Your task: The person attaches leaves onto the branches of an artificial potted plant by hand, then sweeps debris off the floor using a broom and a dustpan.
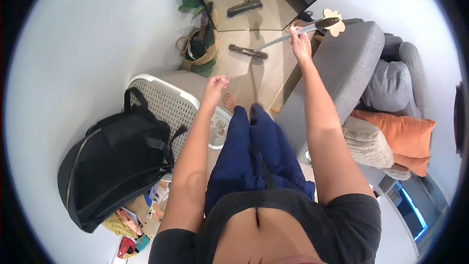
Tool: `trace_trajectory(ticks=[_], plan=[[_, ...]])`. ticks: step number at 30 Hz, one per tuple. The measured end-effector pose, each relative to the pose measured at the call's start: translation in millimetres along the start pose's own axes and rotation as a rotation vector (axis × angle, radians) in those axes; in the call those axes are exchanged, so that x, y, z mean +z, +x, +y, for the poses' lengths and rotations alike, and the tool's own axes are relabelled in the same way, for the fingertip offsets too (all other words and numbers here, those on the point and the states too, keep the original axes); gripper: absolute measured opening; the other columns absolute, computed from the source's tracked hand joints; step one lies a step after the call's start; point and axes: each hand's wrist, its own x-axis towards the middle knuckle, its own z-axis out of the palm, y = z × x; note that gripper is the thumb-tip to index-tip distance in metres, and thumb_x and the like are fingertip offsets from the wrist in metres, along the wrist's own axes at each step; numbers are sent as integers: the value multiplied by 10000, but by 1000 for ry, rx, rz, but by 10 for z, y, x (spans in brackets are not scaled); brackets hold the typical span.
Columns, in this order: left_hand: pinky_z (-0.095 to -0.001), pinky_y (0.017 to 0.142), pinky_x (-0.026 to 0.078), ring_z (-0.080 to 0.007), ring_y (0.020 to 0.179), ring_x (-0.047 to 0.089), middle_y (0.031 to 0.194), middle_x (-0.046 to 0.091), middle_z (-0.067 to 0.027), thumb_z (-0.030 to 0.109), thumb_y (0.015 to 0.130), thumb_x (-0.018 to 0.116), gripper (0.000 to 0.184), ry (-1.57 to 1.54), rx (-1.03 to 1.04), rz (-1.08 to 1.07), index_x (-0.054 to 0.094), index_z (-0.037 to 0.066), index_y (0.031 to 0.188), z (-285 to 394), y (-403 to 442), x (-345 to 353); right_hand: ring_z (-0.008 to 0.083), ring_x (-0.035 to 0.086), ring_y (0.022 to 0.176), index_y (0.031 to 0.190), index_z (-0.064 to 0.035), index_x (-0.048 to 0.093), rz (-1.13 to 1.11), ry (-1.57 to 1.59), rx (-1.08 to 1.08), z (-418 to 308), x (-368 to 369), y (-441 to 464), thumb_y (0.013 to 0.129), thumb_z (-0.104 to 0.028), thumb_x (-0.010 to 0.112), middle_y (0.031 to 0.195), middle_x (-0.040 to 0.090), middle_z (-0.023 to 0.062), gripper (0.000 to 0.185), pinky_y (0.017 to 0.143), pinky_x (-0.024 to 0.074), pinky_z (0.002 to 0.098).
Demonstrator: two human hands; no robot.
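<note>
Black top (pixel 347 217) nearest; left hand (pixel 213 90) half-curled, looks empty; right hand (pixel 299 44) alone grips push broom (pixel 274 42), so twist could bump mirror (pixel 276 10) at floor's (pixel 271 66) far edge.

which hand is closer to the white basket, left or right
Left. The left hand is beside the rim of the white basket in this view; the right hand is farther off, by the grey sofa, gripping the broom handle.

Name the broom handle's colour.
Light grey handle, dark at its held end; the head view shows it best.
</note>
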Motion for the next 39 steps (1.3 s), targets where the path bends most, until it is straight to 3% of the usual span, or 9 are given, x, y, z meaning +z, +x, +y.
trace_trajectory(ticks=[5, 8, 17, 26, 28, 32, 34, 36, 39], plan=[[-248, 793, 354, -74, 847, 507, 990, 602, -10, 288, 875, 500, 274, -14, -100, 52, 515, 103, 1077, 69, 171, 51, 279, 571, 933, 1023, -96, 555, 37, -283, -28, -61, -192, 622, 839, -482, 478, 952, 612, 142, 434, 813, 410, 346], [-246, 774, 359, -72, 840, 509, 989, 602, -6, 283, 868, 504, 268, -92, -81, 94, 520, 106, 1069, 139, 409, 37, 117, 466, 561, 955, -49, 570, -21, -151, -58, -269, -358, 884, 854, -398, 514, 601, 487, 26, 368, 548, 377, 277], [-262, 735, 392, -104, 801, 526, 938, 615, -24, 233, 837, 542, 231, -153, 30, 541, 595, 74, 995, 234, 1490, -316, 101, 504, 655, 1143, 18, 477, -47, 28, -223, -498, -226, 1335, 819, -175, 619, 717, 546, 41, 403, 626, 419, 232], [-294, 744, 427, -177, 809, 579, 850, 634, -71, 199, 781, 578, 213, 115, -80, 636, 636, 44, 916, 159, 2155, -665, 94, 497, 659, 1133, 55, 482, 24, -105, -284, -94, 220, 1458, 783, -248, 671, 728, 537, 25, 500, 621, 412, 217], [-359, 707, 454, -256, 788, 603, 835, 644, -95, 249, 770, 567, 197, 252, -10, 743, 635, 80, 844, -15, 2409, -768, 95, 499, 663, 1131, 69, 471, 56, -131, -304, -72, 285, 1418, 777, -258, 678, 732, 545, 32, 525, 623, 414, 219], [-379, 745, 461, -279, 855, 594, 878, 641, -93, 241, 775, 563, 173, 432, -3, 761, 643, 111, 857, -103, 2911, -952, 125, 526, 629, 1019, 71, 480, 252, -135, -99, 159, 374, 1317, 760, -243, 695, 775, 576, 80, 460, 590, 435, 248], [-381, 761, 462, -283, 882, 587, 920, 632, -97, 245, 777, 566, 177, 458, 10, 738, 642, 114, 867, -137, 3149, -1008, 128, 541, 738, 942, 30, 546, 230, -147, 161, 367, 473, 1233, 780, -194, 669, 839, 596, 84, 302, 688, 447, 261], [-383, 776, 463, -287, 910, 581, 962, 624, -101, 250, 778, 569, 181, 486, 16, 705, 642, 117, 878, -158, 3348, -1000, 146, 548, 848, 922, -15, 588, -82, -237, 123, 493, 837, 1035, 795, -167, 643, 908, 610, 75, 205, 788, 436, 279], [-378, 798, 465, -286, 936, 575, 1041, 597, -98, 259, 776, 578, 224, 486, -11, 708, 626, 126, 950, -67, 3611, -955, 174, 542, 962, 1101, -26, 549, -562, -74, -14, 119, 1865, 788, 795, -187, 624, 1031, 585, 108, 353, 855, 416, 292]])
